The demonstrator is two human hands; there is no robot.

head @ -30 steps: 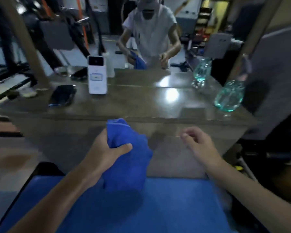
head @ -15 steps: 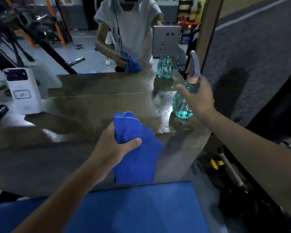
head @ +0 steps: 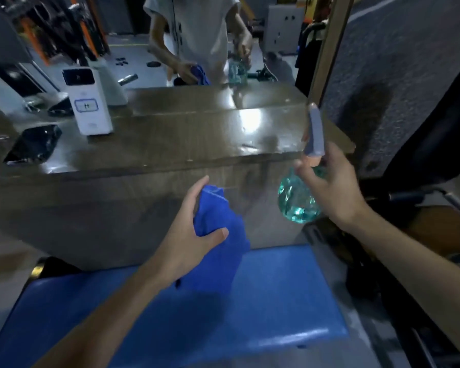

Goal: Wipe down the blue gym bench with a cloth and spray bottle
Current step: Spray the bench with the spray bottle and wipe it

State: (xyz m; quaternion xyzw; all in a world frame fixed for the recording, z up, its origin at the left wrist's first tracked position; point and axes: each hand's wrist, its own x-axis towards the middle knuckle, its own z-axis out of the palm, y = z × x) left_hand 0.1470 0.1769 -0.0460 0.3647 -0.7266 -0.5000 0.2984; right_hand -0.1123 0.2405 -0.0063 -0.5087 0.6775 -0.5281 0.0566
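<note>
- Since the earlier frame, the right hand has lifted the round-bodied teal spray bottle with the grey trigger head off the right end of the brown wooden desk. It has brought the bottle nearer, so it now hangs in the air in front of the desk's near face.
- The right hand's fingers are curled round the bottle's neck, just under the trigger head. I cannot tell whether a finger is on the trigger.
- The bottle is upright, with its nozzle pointing away and up. My guess is that it is being carried to the work, not yet aimed.
- The left hand pinches a bunched blue microfibre cloth between thumb and fingers, and the loose end dangles.
- The cloth is held clear of the surface, above the far edge of the padding and just left of the bottle. It is likely kept out of the way until the spray lands.
- The blue padded gym bench fills the near foreground below both forearms. Its vinyl looks dry and unwiped, so the cleaning seems still to come.
- Far left on the desk, a white upright box-shaped device stands and a black phone lies flat, both well apart from the hands.
- A mirror behind the desk reflects the person.
</note>
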